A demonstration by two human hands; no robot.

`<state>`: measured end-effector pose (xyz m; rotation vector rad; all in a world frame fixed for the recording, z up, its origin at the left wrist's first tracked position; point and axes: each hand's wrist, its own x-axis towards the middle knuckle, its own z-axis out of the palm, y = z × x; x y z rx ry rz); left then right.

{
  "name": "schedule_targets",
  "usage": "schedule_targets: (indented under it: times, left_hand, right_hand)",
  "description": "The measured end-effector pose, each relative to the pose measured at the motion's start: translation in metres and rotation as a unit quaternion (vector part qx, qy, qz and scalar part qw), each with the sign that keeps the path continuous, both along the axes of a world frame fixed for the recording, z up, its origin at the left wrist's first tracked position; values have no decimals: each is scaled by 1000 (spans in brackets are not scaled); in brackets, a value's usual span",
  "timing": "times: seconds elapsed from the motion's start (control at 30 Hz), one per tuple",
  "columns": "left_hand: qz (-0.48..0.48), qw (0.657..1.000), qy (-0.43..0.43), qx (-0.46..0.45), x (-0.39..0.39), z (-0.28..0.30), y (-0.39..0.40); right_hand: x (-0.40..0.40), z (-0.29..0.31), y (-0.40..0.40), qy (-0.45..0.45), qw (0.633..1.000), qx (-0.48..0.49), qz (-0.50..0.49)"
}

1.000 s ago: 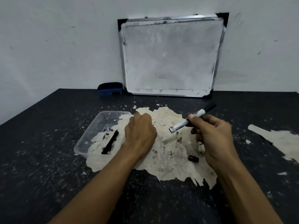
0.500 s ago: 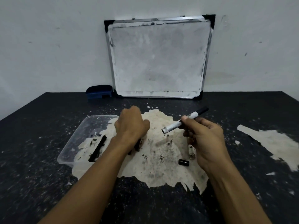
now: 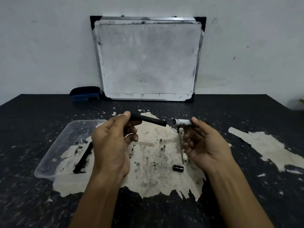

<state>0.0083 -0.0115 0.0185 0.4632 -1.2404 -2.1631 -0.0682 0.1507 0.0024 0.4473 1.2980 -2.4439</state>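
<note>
Black ink core [image 3: 148,121] is up above the pale patch [image 3: 156,178], pinched at its left end by the left hand [image 3: 111,142], thumb on top, fingers curled under. It looks light, stiff, felt-like and probably inky, so best gripped by the end. The right hand [image 3: 205,142] pinches the white marker barrel [image 3: 181,122] above the patch's far right; it's a smooth, hard tube, mouth facing the core. A black cap [image 3: 178,168] lies on the patch, and a clear plastic tray [image 3: 54,153] overlaps its left edge.
</note>
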Motion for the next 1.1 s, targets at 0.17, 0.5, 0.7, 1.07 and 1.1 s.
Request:
schedule_targets:
  times: [0.17, 0.5, 0.7, 1.07, 1.1]
  left_hand:
    - [-21, 1000, 21, 7, 1, 1, 11]
    - [-19, 998, 22, 50, -3, -5, 12]
    - [6, 999, 16, 40, -5, -10, 12]
    - [136, 990, 34, -36, -5, -15, 23]
    - [129, 991, 29, -13, -5, -14, 23]
  right_hand:
    - [0, 2, 0, -9, 1000, -26, 7]
    - [2, 2, -3, -2, 1000, -7, 6]
    - [5, 3, -5, 6, 1000, 0, 5]
    - [7, -1, -8, 105, 993, 18, -58]
    - [8, 0, -8, 113, 992, 21, -55]
